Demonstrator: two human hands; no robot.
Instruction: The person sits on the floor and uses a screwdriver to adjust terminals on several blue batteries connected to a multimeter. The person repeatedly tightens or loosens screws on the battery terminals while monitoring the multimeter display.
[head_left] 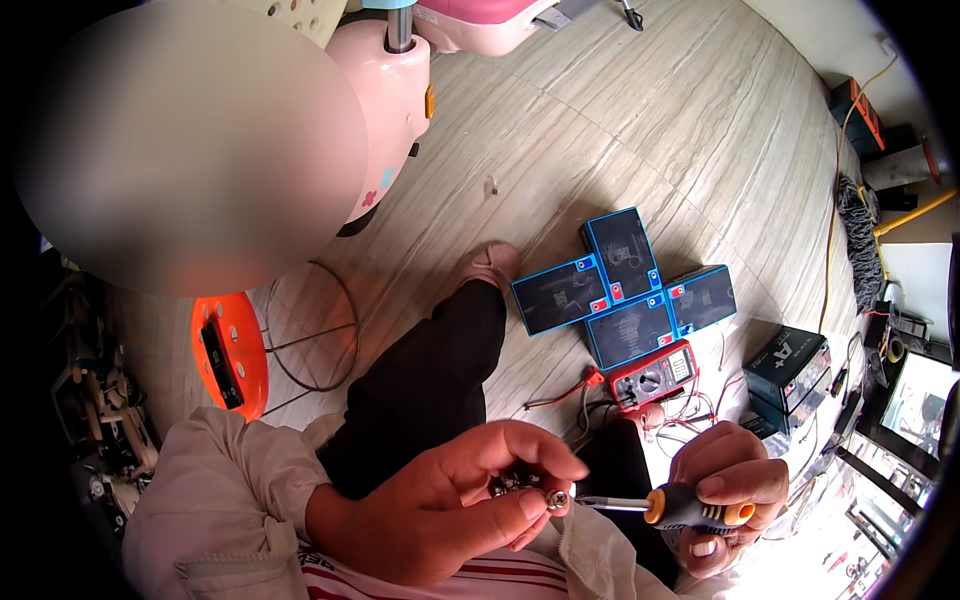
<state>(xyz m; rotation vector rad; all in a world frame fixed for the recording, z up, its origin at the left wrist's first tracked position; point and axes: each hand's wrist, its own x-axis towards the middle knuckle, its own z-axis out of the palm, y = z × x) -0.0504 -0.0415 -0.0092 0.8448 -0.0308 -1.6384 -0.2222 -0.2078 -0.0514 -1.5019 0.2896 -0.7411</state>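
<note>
My left hand (425,515) is curled around several small metal screws (558,499), one with its cross-slotted head held up between thumb and forefinger. More screws show in the hollow of the palm, partly covered by the fingers. Closed around the black and yellow handle of a screwdriver (682,507) is my right hand (735,475). The screwdriver lies nearly level, its shaft pointing left and its tip close to the raised screw. Whether the tip touches the screw I cannot tell. Both hands are above my lap.
Several black, blue-edged batteries (627,330) lie together on the tiled floor. Beside them sits a red multimeter (652,378) among tangled leads. A dark box (788,365) stands farther right. At left are an orange stool (232,355) and a pink scooter-like vehicle (385,110).
</note>
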